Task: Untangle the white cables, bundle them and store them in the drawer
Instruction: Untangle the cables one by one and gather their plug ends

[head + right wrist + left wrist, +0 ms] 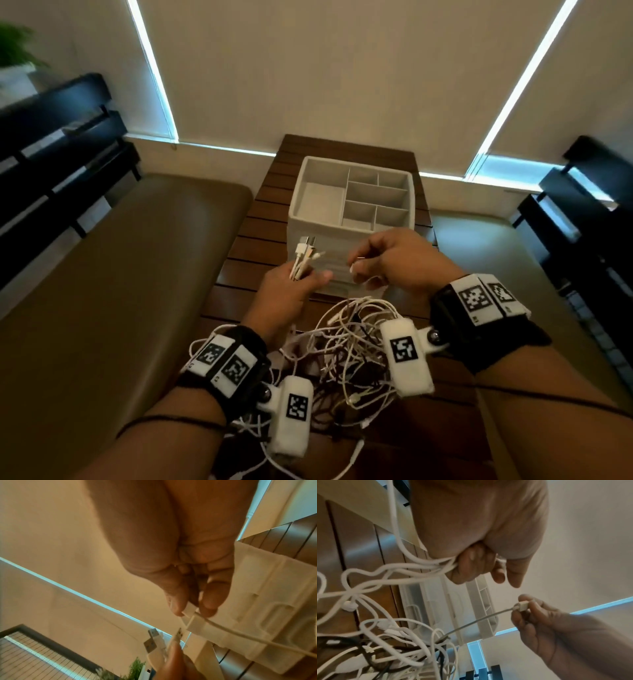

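Cables (346, 359), white, tangled with dark ones, heaped on the slatted table (253, 219) at 6 o'clock of the organiser (351, 219), which fills most of the tabletop's width. Left hand (291, 291) grips several plug ends upright; right hand (394, 263), just beside at 3 o'clock, pinches one plug (523, 605), its cord running down into the heap. Cushioned benches (120, 274) flank the table at 9 and 3; blinds (325, 68) close the 12 o'clock wall.

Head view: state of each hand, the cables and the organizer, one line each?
left hand: grips several white cable ends, plugs up.
right hand: pinches one white plug.
cable pile: tangled on the table.
organizer: top compartments hold nothing; front drawers look closed.
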A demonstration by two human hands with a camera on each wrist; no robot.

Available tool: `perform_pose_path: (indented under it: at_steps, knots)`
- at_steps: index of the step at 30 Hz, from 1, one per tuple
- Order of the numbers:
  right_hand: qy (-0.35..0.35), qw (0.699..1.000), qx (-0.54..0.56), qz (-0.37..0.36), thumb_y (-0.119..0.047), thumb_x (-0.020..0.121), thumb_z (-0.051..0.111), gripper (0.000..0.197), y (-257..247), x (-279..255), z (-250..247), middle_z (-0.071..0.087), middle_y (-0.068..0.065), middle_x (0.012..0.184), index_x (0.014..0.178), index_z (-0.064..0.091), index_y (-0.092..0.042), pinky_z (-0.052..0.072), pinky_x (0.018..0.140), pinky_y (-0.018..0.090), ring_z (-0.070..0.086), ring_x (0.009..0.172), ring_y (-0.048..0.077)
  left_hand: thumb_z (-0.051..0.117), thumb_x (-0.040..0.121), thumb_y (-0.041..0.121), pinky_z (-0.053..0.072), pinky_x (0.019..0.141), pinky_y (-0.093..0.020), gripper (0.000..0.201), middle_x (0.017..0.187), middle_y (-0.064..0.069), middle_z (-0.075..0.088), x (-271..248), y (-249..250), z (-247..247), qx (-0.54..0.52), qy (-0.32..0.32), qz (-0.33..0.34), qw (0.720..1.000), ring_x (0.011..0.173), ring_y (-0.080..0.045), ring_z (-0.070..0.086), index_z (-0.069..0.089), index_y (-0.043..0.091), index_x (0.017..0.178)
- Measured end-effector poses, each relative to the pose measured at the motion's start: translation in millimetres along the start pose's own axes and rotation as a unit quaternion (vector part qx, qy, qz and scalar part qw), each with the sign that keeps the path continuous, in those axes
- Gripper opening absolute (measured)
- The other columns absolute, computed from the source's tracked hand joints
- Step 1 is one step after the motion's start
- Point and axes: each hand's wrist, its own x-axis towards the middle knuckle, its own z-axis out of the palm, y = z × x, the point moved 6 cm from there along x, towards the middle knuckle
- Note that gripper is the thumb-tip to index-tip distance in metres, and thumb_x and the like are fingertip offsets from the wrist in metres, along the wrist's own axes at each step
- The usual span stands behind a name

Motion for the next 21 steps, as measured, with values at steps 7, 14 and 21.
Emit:
perform_pose_path:
  at_steps: [7, 14, 21]
  knots:
    - [0.054, 0.993, 0.080, -0.062, 0.001, 0.083, 0.068, 0.009, -20.5, -7.8, -5.6, 0.072, 0.013, 0.078, 0.084, 0.067, -0.008, 0.051, 0.054, 0.024, 0.070, 0.066, 0.019, 0.063, 0.089, 0.002, 0.037, 0.041, -0.009, 0.005, 0.047, 0.010, 0.056, -14.2, 26.8, 26.3, -0.015, -0.070, 0.016, 0.997, 0.039, 0.004, 0.048, 0.062, 0.005, 0.093]
    - [0.058, 0.973, 0.222, -0.021, -0.002, 0.086, 0.064, 0.022, 6.7, -13.2, 10.6, 0.065, 0.013, 0.102, 0.106, 0.059, -0.006, 0.055, 0.072, 0.032, 0.064, 0.088, 0.023, 0.045, 0.101, 0.019, 0.034, 0.036, -0.012, 0.025, 0.046, 0.007, 0.047, -16.2, 28.1, 32.6, -0.070, -0.068, -0.016, 0.995, 0.034, 0.001, 0.040, 0.052, 0.008, 0.080]
    - [-0.042, 0.995, 0.078, -0.054, -0.009, 0.090, 0.061, 0.004, 55.2, -7.9, 70.9, 0.064, -0.002, 0.079, 0.091, 0.065, -0.011, 0.044, 0.068, 0.024, 0.055, 0.070, 0.006, 0.048, 0.098, 0.036, 0.032, 0.048, -0.021, 0.037, 0.057, 0.001, 0.038, 2.1, 25.8, 19.7, -0.046, 0.019, 0.012, 0.999, 0.050, -0.009, 0.035, 0.051, 0.015, 0.067]
